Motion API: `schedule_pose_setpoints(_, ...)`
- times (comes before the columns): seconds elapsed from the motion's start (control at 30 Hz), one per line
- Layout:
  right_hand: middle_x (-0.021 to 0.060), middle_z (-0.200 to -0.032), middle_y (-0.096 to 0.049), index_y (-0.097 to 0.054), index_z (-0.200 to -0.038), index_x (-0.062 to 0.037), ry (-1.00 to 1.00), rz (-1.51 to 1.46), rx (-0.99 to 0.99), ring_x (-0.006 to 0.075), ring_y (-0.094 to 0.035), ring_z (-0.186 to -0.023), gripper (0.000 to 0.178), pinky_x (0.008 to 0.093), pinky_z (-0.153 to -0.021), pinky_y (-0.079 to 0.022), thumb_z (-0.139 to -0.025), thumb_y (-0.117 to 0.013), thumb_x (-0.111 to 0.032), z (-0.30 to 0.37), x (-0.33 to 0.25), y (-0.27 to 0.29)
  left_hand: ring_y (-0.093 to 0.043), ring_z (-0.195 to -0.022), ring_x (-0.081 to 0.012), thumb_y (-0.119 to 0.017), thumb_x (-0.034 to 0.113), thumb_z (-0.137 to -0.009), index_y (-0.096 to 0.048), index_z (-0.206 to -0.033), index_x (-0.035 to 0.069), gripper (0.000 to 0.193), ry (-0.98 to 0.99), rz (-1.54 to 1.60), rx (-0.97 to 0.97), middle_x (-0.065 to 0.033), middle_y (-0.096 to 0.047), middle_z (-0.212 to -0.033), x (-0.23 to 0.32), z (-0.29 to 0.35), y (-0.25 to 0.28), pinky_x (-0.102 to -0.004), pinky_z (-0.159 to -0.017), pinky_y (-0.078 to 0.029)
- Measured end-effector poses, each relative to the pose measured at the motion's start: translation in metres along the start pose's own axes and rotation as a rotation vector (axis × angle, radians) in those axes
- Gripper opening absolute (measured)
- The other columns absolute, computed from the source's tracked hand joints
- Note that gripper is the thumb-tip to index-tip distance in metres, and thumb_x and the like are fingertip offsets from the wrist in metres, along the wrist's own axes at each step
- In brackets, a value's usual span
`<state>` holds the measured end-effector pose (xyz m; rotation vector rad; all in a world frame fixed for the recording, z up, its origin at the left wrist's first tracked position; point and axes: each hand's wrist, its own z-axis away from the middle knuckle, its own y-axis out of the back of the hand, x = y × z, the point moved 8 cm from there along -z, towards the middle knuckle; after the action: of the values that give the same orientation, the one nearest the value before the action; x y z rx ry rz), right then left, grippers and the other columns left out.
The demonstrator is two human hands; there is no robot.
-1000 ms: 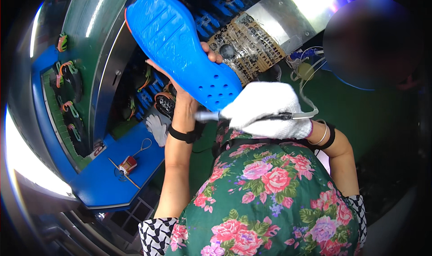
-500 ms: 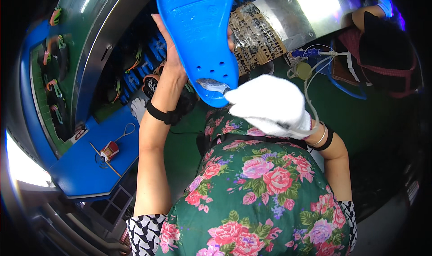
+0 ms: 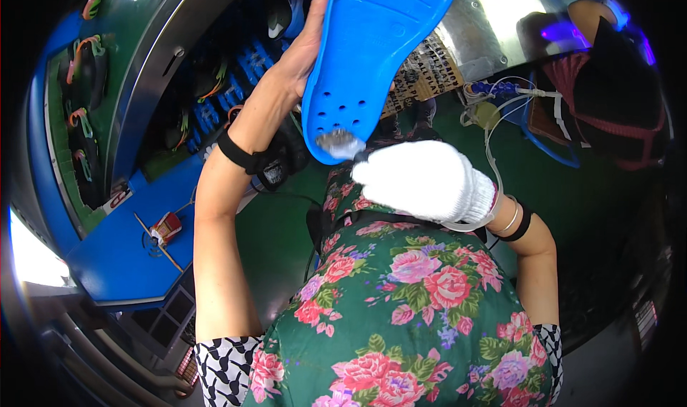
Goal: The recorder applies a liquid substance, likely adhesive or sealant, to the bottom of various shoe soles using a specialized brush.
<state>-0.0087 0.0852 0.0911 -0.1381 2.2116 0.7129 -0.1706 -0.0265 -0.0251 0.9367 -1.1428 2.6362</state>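
A blue shoe insole (image 3: 365,56) with several small holes at its near, rounded end is held up in front of me. My bare left hand (image 3: 304,60) is closed on its left edge and reaches behind it; most of those fingers are hidden. My right hand (image 3: 422,181), in a white knit glove, grips a small brush (image 3: 340,144) by its dark end. The greyish, wet-looking brush head lies on the insole just below the holes. Folded glove fingers hide the rest of the brush's handle.
A curved metal machine edge (image 3: 154,85) runs along the left, with blue pieces (image 3: 254,67) beyond it. A blue table (image 3: 114,257) bears a small red item (image 3: 166,228). Taped cardboard (image 3: 433,70) lies behind the insole. Thin hoses (image 3: 494,131) hang right of my glove.
The insole has swung, its far end tilting to the right. The brush head has shifted from beside the holes toward the insole's near edge. My left forearm has moved slightly left.
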Motion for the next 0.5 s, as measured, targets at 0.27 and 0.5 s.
schedule_pose_setpoints(0.27, 0.0103, -0.106, -0.078, -0.079, -0.103, -0.0091, -0.089, -0.154, 0.123, 0.0295, -0.074, -0.093, 0.023, 0.0383, -0.079, -0.059, -0.080, -0.079, -0.005, -0.008, 0.017, 0.025, -0.066, -0.121, -0.0332, -0.031, 0.087, -0.091, -0.038, -0.160, 0.012, 0.102, -0.045, -0.247, 0.113, -0.0195, -0.057, -0.147, 0.009, -0.001, -0.033, -0.0544, -0.094, -0.059)
schedule_pose_setpoints(0.5, 0.0155, -0.098, -0.079, -0.079, -0.089, -0.0008, -0.493, -0.565, 0.470, 0.0247, -0.076, -0.091, 0.010, 0.0372, -0.083, -0.061, -0.080, -0.081, 0.003, 0.010, 0.049, 0.061, -0.066, -0.117, -0.0392, -0.030, 0.094, -0.083, -0.041, -0.158, 0.011, 0.112, 0.110, 0.392, -0.153, -0.0186, -0.059, -0.144, -0.050, 0.007, -0.005, -0.0604, -0.096, -0.056)
